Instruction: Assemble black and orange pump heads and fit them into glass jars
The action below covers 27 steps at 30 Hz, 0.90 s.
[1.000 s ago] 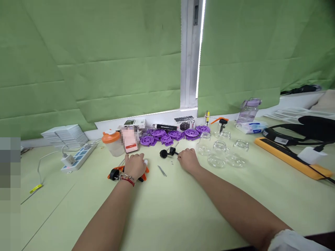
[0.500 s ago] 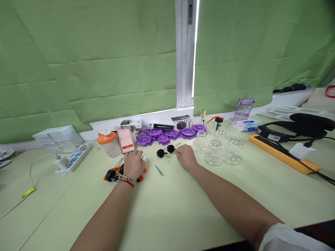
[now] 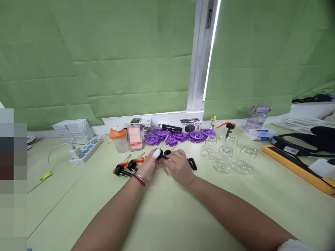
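My left hand (image 3: 149,166), a white cover on its thumb, is closed on a black round plastic part (image 3: 159,153) with a thin metal rod rising from it. The fingers of my right hand (image 3: 181,169) are pinched at the same part's narrow black end; any smaller piece between them is hidden. Just behind the hands lies a second black round part (image 3: 167,152) with its own rod. Black-and-orange crank pieces (image 3: 119,170) lie left of my left hand. Several black elongated pieces (image 3: 193,164) lie right of my right hand. A metal rod shows partly under the hands.
Clear glass jars (image 3: 222,166) stand at right, near a yellow-handled screwdriver (image 3: 214,120). Purple wheel-patterned parts (image 3: 171,140) line the back, beside a phone (image 3: 135,137) and an orange-lidded cup (image 3: 118,139). A power strip (image 3: 87,150) lies left; an orange bar (image 3: 295,169) lies right.
My hands have come together over the table's middle. My left hand has left the crank pieces and now holds a black round part. The view has turned slightly left.
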### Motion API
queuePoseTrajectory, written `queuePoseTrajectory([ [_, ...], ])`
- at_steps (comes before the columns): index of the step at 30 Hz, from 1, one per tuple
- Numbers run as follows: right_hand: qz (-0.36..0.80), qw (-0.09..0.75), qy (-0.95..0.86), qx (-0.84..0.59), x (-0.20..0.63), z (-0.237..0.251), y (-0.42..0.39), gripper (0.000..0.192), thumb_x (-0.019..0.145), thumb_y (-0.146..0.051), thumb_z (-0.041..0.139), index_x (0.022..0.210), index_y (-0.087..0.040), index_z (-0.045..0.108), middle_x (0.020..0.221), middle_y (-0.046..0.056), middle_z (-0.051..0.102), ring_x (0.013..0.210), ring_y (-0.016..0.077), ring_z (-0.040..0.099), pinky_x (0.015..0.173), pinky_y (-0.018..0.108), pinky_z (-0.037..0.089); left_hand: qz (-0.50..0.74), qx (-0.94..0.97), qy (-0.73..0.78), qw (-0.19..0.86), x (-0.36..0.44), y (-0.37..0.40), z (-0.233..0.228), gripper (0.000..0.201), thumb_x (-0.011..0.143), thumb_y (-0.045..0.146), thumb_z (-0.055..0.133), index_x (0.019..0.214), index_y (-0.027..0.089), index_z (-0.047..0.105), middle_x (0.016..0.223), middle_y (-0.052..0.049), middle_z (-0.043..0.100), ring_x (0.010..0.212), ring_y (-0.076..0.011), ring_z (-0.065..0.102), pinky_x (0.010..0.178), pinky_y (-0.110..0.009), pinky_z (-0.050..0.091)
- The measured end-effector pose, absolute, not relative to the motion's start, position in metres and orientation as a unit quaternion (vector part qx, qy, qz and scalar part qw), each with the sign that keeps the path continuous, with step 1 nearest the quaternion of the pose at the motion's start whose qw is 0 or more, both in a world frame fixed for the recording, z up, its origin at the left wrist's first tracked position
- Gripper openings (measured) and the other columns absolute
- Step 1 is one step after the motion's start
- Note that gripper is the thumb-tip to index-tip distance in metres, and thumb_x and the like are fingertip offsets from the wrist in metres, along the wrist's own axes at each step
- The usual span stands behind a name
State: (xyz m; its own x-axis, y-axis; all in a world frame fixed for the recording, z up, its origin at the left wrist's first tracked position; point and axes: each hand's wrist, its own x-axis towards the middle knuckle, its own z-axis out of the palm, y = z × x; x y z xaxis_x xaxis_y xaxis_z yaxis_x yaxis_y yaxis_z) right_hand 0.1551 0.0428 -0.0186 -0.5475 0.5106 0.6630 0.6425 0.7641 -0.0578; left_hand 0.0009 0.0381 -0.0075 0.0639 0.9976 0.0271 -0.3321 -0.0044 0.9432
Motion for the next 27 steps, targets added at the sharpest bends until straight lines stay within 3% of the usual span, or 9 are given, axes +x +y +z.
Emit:
queuePoseTrajectory([
  [5, -0.057, 0.298, -0.889, -0.341, 0.107, -0.018, 0.035, 0.027, 0.093, -0.017, 0.040, 0.098, -0.018, 0.066, 0.109, 0.011, 0.064, 0.102, 0.0228, 0.049, 0.088, 0.037, 0.031, 0.707, 0.342, 0.433, 0.443, -0.024, 0.051, -0.005, 0.029, 0.066, 0.034, 0.066, 0.086, 0.019, 0.050, 0.064, 0.004, 0.055, 0.052, -0.0088, 0.053, 0.047, -0.020, 0.039],
  [9, 0.076, 0.223, -0.849, -0.474, 0.080, -0.018, 0.040, 0.020, 0.086, -0.029, 0.052, 0.098, -0.016, 0.062, 0.087, 0.011, 0.068, 0.090, 0.0249, 0.056, 0.076, 0.034, 0.037, 0.777, 0.296, 0.454, 0.320, -0.048, 0.059, -0.001, 0.025, 0.068, 0.035, 0.061, 0.084, 0.020, 0.048, 0.061, 0.006, 0.051, 0.046, -0.0080, 0.050, 0.042, -0.019, 0.035],
  [15, 0.171, 0.179, -0.784, -0.569, 0.058, -0.026, 0.053, 0.030, 0.080, -0.030, 0.058, 0.108, -0.018, 0.056, 0.094, 0.011, 0.068, 0.084, 0.0250, 0.063, 0.062, 0.029, 0.038, 0.787, 0.303, 0.471, 0.258, -0.056, 0.060, -0.004, 0.026, 0.075, 0.043, 0.056, 0.081, 0.020, 0.047, 0.061, 0.006, 0.050, 0.045, -0.0075, 0.047, 0.039, -0.018, 0.034],
  [18, 0.208, 0.220, -0.758, -0.578, 0.062, -0.029, 0.061, 0.028, 0.078, -0.031, 0.060, 0.103, -0.018, 0.059, 0.093, 0.012, 0.068, 0.084, 0.0246, 0.063, 0.062, 0.029, 0.039, 0.774, 0.329, 0.479, 0.251, -0.053, 0.060, -0.006, 0.024, 0.075, 0.042, 0.056, 0.082, 0.020, 0.048, 0.062, 0.005, 0.051, 0.045, -0.0072, 0.047, 0.039, -0.018, 0.034],
  [21, 0.291, 0.314, -0.711, -0.559, 0.083, -0.030, 0.067, 0.029, 0.073, -0.022, 0.061, 0.102, -0.016, 0.059, 0.085, 0.008, 0.067, 0.074, 0.0192, 0.061, 0.062, 0.027, 0.040, 0.766, 0.349, 0.467, 0.269, -0.051, 0.058, -0.004, 0.020, 0.070, 0.032, 0.059, 0.084, 0.020, 0.050, 0.063, 0.005, 0.051, 0.047, -0.0073, 0.048, 0.042, -0.018, 0.038],
  [24, 0.408, 0.433, -0.628, -0.501, 0.122, -0.030, 0.067, 0.026, 0.075, -0.024, 0.058, 0.100, -0.016, 0.057, 0.077, 0.003, 0.062, 0.064, 0.0137, 0.055, 0.058, 0.025, 0.039, 0.746, 0.359, 0.455, 0.328, -0.046, 0.054, 0.000, 0.020, 0.064, 0.023, 0.059, 0.081, 0.019, 0.051, 0.063, 0.005, 0.053, 0.048, -0.0082, 0.050, 0.043, -0.019, 0.038],
  [27, 0.524, 0.483, -0.539, -0.449, 0.167, -0.031, 0.058, 0.037, 0.074, -0.033, 0.060, 0.107, -0.019, 0.051, 0.070, -0.003, 0.054, 0.055, 0.0105, 0.047, 0.052, 0.024, 0.035, 0.675, 0.409, 0.445, 0.422, -0.034, 0.045, 0.004, 0.021, 0.060, 0.019, 0.060, 0.081, 0.019, 0.054, 0.063, 0.003, 0.056, 0.048, -0.0093, 0.051, 0.042, -0.019, 0.035],
])
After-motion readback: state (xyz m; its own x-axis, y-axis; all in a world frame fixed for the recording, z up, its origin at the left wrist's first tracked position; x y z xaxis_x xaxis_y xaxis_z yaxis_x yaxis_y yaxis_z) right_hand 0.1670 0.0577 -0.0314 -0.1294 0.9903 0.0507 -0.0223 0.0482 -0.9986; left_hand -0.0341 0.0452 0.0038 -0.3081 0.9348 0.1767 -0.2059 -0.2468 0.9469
